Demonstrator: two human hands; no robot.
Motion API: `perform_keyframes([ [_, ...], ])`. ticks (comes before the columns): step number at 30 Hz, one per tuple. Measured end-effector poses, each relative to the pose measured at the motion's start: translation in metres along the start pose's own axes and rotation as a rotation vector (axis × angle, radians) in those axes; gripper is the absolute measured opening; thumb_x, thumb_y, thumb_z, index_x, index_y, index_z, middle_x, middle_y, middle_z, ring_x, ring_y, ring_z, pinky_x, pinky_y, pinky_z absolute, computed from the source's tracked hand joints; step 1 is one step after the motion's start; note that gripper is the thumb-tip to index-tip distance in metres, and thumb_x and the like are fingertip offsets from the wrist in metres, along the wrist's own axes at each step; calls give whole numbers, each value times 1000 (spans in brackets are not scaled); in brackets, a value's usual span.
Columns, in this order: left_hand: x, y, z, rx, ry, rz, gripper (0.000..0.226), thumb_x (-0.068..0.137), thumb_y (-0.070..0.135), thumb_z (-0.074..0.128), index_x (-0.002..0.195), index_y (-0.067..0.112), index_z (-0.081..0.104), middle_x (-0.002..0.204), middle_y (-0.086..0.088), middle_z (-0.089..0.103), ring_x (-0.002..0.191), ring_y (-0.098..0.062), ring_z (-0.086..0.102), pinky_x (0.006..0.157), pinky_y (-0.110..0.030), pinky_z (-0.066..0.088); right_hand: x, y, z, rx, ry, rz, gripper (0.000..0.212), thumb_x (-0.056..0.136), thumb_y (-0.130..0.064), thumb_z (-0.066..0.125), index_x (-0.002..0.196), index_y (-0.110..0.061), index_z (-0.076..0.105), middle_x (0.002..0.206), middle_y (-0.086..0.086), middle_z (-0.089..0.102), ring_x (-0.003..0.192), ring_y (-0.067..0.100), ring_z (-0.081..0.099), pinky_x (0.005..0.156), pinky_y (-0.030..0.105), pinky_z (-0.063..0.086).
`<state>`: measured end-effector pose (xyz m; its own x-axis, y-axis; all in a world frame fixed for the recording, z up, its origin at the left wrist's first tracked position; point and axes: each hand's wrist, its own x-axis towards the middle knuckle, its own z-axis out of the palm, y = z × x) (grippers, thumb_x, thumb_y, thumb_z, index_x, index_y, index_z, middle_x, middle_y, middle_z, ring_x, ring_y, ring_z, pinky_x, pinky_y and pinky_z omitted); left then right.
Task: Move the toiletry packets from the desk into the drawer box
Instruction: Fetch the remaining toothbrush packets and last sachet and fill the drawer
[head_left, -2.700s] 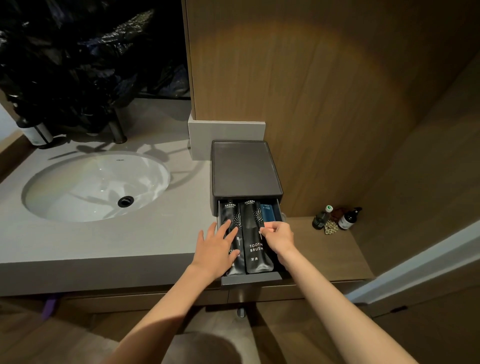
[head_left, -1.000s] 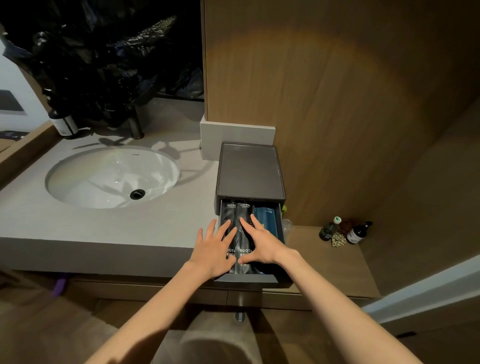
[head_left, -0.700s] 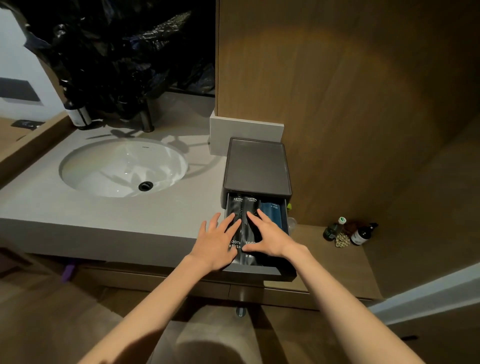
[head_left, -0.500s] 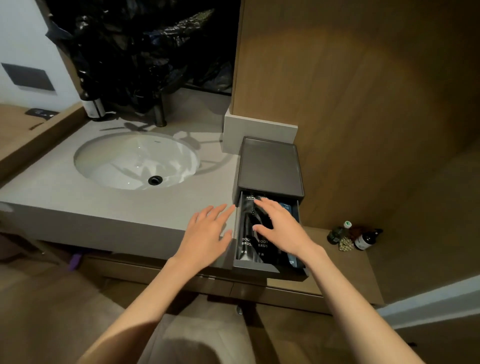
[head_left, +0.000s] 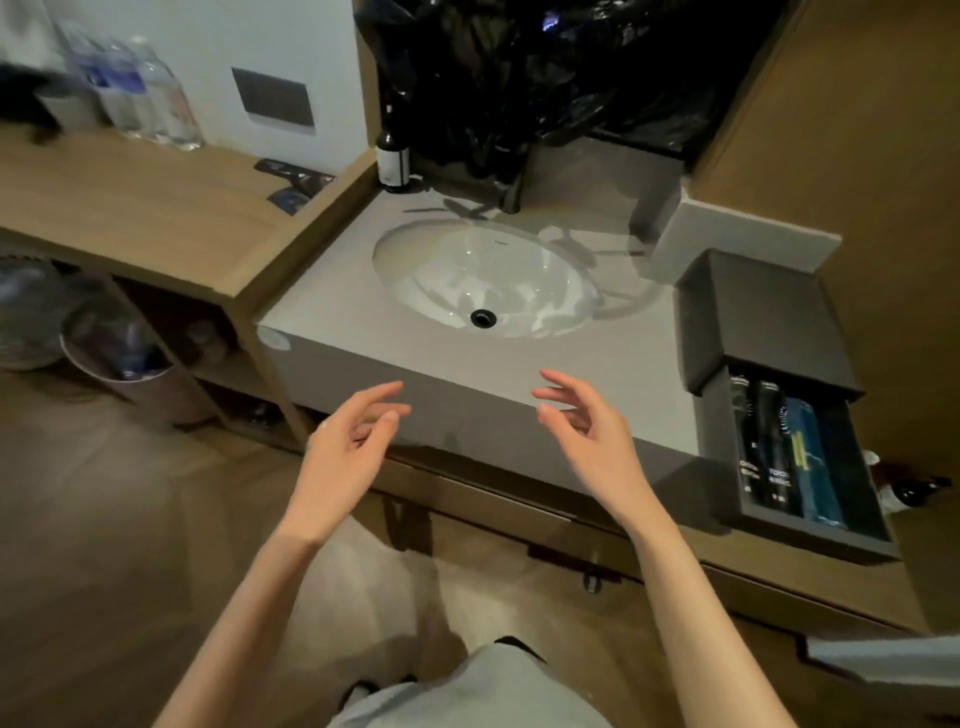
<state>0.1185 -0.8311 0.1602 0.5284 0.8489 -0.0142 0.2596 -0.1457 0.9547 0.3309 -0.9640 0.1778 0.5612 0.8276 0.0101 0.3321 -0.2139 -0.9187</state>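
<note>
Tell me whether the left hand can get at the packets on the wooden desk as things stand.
Probably yes. The left hand is empty and relaxed, and nothing stands between it and the packets near the right edge of the wooden desk, though a forward lean seems needed.

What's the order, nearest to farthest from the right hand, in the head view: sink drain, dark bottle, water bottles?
From the right hand:
1. Sink drain, just ahead and slightly left.
2. Dark bottle, farther back and left, against the wall.
3. Water bottles, far left at the back of the wooden desk.
</note>
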Motion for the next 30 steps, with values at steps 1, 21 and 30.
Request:
perform_keyframes([
  [1, 0, -10, -21, -28, 17, -37, 30, 95, 13, 52, 115, 35, 60, 104, 5, 71, 101, -14, 66, 97, -35, 48, -1, -2, 22, 19, -5, 28, 32, 94, -18, 58, 124, -30, 57, 112, -12, 67, 101, 5, 64, 91, 25, 50],
  [21, 203, -81, -278, -62, 163, -29, 29, 96, 18, 50, 124, 22, 57, 109, 2, 68, 96, -14, 66, 87, -31, 52, 191, -102, 273, -14, -38, -2, 33, 95, -23, 56, 127, -31, 56, 112, -18, 65, 102, 3, 63, 85, 20, 51],
  [30, 373, -99, -360, 23, 82, -16, 30, 96, 18, 50, 126, 23, 54, 115, 2, 64, 103, -14, 61, 90, -34, 51, 324, -161, 350, -118, 82, -42, 39, 95, -17, 55, 132, -26, 53, 111, -15, 62, 89, -8, 57, 71, 4, 47],
])
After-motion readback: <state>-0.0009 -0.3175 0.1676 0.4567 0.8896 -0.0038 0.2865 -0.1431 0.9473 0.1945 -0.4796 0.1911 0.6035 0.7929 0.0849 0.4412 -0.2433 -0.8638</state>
